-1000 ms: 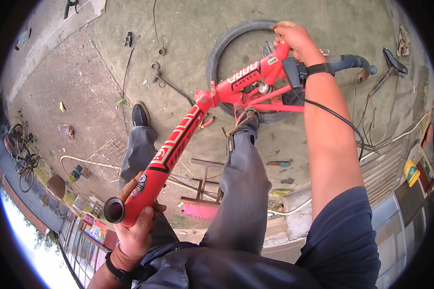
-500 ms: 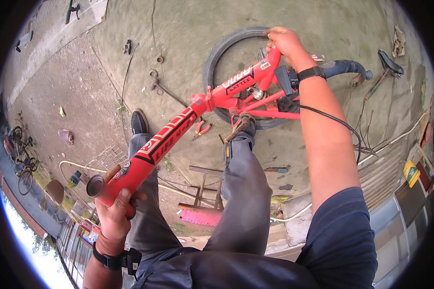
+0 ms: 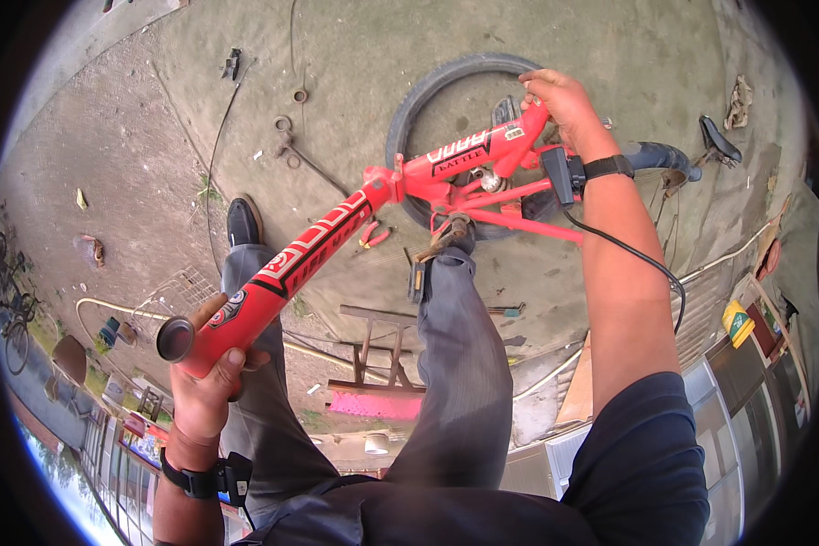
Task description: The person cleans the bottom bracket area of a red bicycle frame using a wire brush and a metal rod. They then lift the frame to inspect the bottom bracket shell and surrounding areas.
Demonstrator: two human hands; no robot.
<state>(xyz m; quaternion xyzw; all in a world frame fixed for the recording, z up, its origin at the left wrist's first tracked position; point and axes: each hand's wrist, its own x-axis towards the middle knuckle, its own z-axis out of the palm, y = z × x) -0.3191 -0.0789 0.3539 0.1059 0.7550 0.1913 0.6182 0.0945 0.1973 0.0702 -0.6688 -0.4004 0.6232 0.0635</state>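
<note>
A red bicycle frame (image 3: 314,255) with a hinge (image 3: 387,184) at its middle slants across my lap, above the ground. My left hand (image 3: 207,387) is wrapped round its near-left end, just beside the round open head tube (image 3: 175,339). At the far right end my right hand (image 3: 566,107) grips the top of the seat tube, its fingers partly hidden behind it. Below the frame, a crank and pedal (image 3: 416,282) hang beside my right shin. Beneath the right half lies a black tyre (image 3: 409,105), partly covered by the frame.
Red-handled pliers (image 3: 375,237) lie between my feet. A small pink-topped stool (image 3: 373,405) stands by my right leg. Toward the far right are a curved dark tube (image 3: 660,155) and a bicycle saddle (image 3: 719,139). A long cable (image 3: 217,155) and metal rings (image 3: 283,123) lie left.
The frame's far end and my right hand have shifted a little right and nearer. My left hand keeps its hold at the head tube. The whole view has turned slightly.
</note>
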